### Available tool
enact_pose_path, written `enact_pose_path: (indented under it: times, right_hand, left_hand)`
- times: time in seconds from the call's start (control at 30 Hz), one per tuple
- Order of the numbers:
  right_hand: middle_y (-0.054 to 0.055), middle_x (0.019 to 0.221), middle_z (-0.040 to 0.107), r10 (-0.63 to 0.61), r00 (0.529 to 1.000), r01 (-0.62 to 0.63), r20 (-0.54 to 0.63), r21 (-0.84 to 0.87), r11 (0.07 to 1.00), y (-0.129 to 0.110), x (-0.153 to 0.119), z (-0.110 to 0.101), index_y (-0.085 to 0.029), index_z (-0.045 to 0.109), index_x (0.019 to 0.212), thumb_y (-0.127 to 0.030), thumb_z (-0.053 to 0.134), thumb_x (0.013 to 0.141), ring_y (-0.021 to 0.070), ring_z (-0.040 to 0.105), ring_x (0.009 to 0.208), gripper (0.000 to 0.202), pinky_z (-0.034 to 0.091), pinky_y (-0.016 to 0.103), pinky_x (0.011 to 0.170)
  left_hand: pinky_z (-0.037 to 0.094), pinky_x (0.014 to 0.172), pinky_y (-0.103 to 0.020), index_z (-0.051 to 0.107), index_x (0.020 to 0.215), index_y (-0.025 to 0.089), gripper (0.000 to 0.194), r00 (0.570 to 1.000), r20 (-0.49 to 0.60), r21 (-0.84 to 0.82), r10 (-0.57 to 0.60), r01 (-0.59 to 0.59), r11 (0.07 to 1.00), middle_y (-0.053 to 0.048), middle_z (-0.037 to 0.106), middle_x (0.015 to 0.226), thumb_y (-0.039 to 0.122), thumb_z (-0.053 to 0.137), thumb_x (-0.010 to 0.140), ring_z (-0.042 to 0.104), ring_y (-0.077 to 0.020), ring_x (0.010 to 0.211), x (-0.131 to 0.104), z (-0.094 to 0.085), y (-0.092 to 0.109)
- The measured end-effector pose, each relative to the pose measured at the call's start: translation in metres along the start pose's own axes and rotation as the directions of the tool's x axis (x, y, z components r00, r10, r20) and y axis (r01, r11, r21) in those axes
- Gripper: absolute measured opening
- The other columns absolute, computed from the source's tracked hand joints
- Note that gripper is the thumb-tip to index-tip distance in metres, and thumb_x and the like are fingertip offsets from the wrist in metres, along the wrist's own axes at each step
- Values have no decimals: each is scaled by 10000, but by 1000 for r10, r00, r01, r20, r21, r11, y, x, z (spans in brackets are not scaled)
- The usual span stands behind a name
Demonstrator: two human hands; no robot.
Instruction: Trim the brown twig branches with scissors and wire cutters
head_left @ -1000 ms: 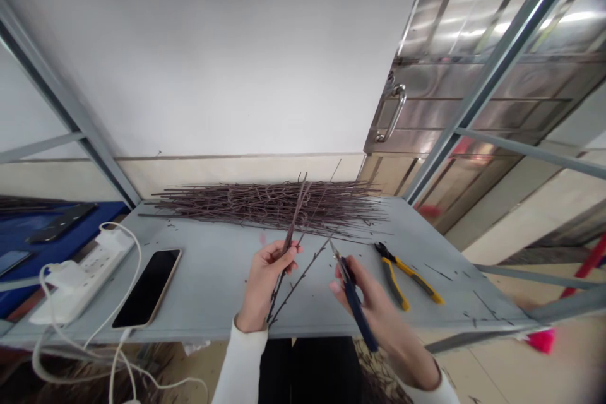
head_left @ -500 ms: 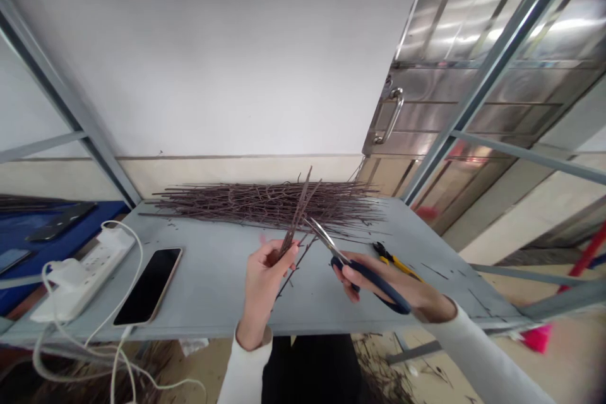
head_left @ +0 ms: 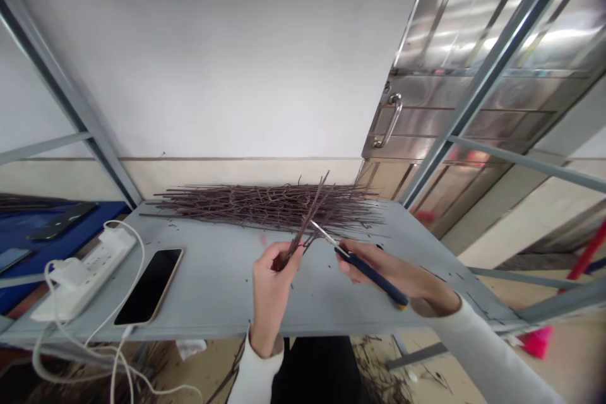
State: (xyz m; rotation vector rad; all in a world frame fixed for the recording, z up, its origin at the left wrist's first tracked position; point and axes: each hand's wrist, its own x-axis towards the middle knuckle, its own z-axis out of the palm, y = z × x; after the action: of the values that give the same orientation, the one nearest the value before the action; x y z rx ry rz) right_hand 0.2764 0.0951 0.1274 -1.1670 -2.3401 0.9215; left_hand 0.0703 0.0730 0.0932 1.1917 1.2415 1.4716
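My left hand (head_left: 274, 278) is closed around a few thin brown twigs (head_left: 310, 214), which slant up and to the right from my fingers. Dark-blue-handled scissors (head_left: 374, 276) are gripped in my right hand (head_left: 379, 264). Their metal blades reach left to the twigs, just above my left fingers, and look nearly closed; whether a twig lies between them I cannot tell. Behind both hands a long pile of twigs (head_left: 237, 205) lies across the back of the grey table (head_left: 213, 284).
At the left of the table are a phone (head_left: 149, 287) on a white cable and a white power strip (head_left: 85, 278) with plugs. Metal frame posts (head_left: 95, 139) rise at both back corners. Twig scraps (head_left: 388, 379) litter the floor below.
The scissors' handles have come together and the blades have closed at the twigs. My left hand has shifted slightly right, and the twigs lean further right. The yellow-handled pliers are now almost hidden.
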Motion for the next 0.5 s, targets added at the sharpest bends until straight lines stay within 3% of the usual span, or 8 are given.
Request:
enact_pose_path:
  times: [0.23,0.37,0.5]
  right_hand:
    - [0,716,484,-2,1000,2,-10,-67,998,2,3,1,-232,423,782,-513,457,893,148,461,627,305,417,294,588]
    - [12,766,509,67,997,-61,49,-123,991,-9,5,-4,-232,402,804,-540,424,894,160,494,658,322,423,301,614]
    - [-4,709,511,125,992,-122,2,-223,967,-13,11,-7,-230,363,729,-563,474,851,159,498,633,372,384,279,584]
  left_hand:
    - [386,554,-207,710,819,158,209,999,3,50,44,-44,998,12,589,629,353,662,759,491,-103,570,-1,-2,-3]
    - [370,521,-209,711,802,161,192,997,18,58,72,-73,996,9,571,637,342,660,763,479,-104,561,0,-2,-5]
    - [364,517,-208,721,791,164,176,993,18,83,113,-114,990,15,543,618,326,655,771,463,-100,555,0,-4,-6]
